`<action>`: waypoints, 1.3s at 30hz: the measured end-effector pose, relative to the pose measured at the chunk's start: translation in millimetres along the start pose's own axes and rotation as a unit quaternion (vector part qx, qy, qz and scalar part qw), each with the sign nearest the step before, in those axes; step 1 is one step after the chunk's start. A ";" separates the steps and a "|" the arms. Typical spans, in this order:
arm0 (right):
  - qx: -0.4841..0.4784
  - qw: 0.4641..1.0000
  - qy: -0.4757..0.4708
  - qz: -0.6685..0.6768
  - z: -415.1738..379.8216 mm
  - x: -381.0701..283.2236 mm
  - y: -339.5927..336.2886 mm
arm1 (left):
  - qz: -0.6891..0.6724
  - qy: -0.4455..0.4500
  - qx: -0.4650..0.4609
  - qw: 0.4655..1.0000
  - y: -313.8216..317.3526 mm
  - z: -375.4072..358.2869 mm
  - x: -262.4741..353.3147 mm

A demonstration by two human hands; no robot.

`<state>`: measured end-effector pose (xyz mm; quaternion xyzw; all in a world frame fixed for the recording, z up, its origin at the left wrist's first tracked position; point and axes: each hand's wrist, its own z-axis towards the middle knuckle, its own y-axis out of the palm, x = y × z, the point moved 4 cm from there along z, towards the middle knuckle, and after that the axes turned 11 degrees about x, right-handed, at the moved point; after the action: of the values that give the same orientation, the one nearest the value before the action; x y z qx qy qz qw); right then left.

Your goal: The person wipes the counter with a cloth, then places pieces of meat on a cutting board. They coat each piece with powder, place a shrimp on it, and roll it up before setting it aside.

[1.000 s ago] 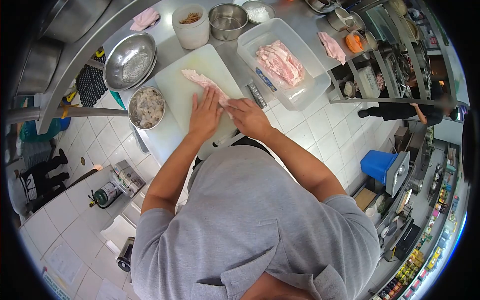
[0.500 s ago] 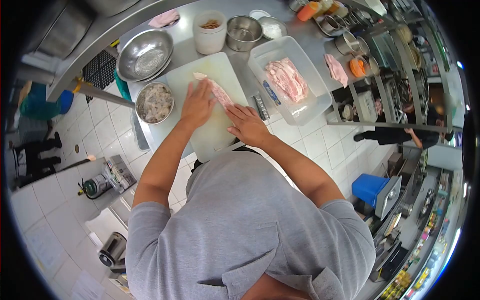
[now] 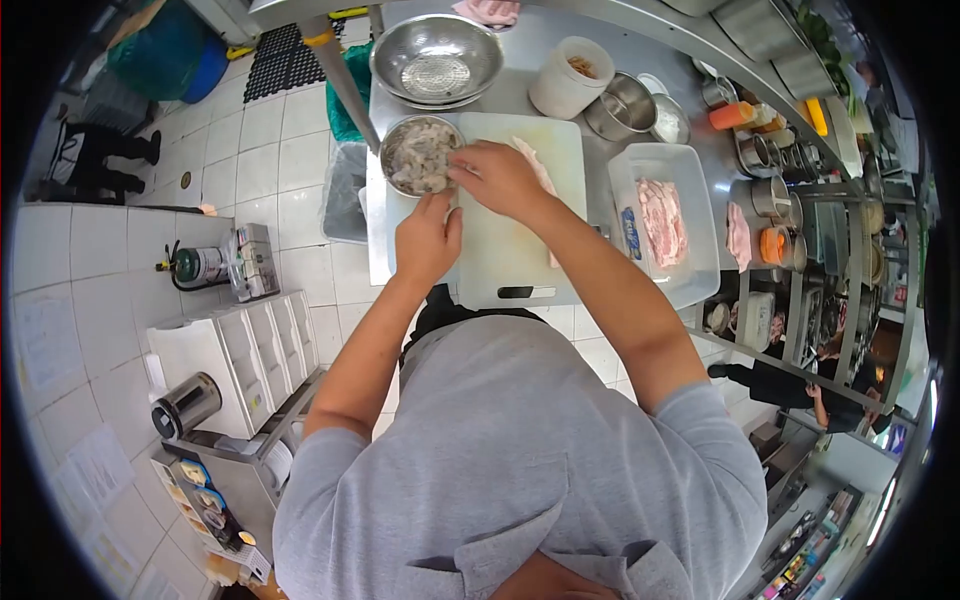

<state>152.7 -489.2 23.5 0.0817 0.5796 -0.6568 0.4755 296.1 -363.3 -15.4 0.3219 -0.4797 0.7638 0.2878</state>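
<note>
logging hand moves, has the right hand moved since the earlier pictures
Yes: judged against the cutting board, the right hand has moved left, from the meat strip to the metal bowl.

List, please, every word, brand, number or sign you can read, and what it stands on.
No text can be read.
Blue label on the clear plastic container: too small and blurred.
Pale label on the green cylinder: too small.
Papers on the tiled wall: too blurred.

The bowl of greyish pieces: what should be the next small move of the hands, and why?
Probably, the right hand should lift one greyish piece from the bowl toward the meat strip: it reaches over the rim, the left hand is near, and the strip lies on the cutting board.
</note>
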 end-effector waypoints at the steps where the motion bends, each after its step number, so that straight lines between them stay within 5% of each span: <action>1: -0.070 0.997 0.020 -0.022 24.1 -2.1 28.4 | 0.035 -0.009 0.028 0.999 -7.7 -3.9 -11.8; 7: -0.155 0.961 0.126 -0.193 74.7 -5.0 113.6 | 0.095 -0.016 0.104 0.990 -26.5 0.1 -57.2; 14: -0.287 0.935 0.077 -0.193 90.8 19.6 114.2 | 0.089 0.006 0.084 0.992 -33.5 4.6 -65.2; 16: -0.302 0.905 0.281 0.105 77.6 40.1 100.2 | 0.089 0.007 0.083 0.992 -35.2 2.7 -64.5; 20: -0.249 0.855 0.343 0.300 53.6 50.4 44.5 | 0.110 0.000 0.122 0.986 -33.8 -3.5 -51.2; 23: -0.156 0.899 0.314 0.263 5.7 71.1 -27.0 | 0.097 -0.057 0.105 0.988 -13.9 -13.9 -10.9; 25: -0.185 0.961 0.134 0.159 -30.9 101.3 -68.6 | 0.045 -0.111 0.047 0.992 17.8 -23.8 21.7; 28: -0.137 0.982 0.113 0.061 -112.7 135.7 -105.9 | -0.086 -0.024 -0.017 0.996 88.9 -49.0 51.2; 30: -0.128 0.984 0.095 0.082 -147.0 151.5 -107.4 | -0.062 -0.060 -0.073 0.994 122.8 -57.5 76.7; 32: -0.090 0.994 -0.032 0.059 -172.1 149.2 -109.1 | -0.101 0.020 -0.078 0.992 151.9 -66.9 91.1; 34: -0.085 0.993 -0.058 0.054 -192.5 151.2 -106.7 | -0.077 0.021 -0.095 0.992 163.2 -73.6 93.5; 39: -0.065 0.988 -0.134 0.033 -212.9 137.3 -129.1 | -0.023 -0.038 -0.107 0.993 166.0 -62.1 106.9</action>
<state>-108.0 -399.3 -45.7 -0.0195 0.5489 -0.6066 0.5748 91.4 -354.5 -44.9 0.3288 -0.5623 0.6883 0.3194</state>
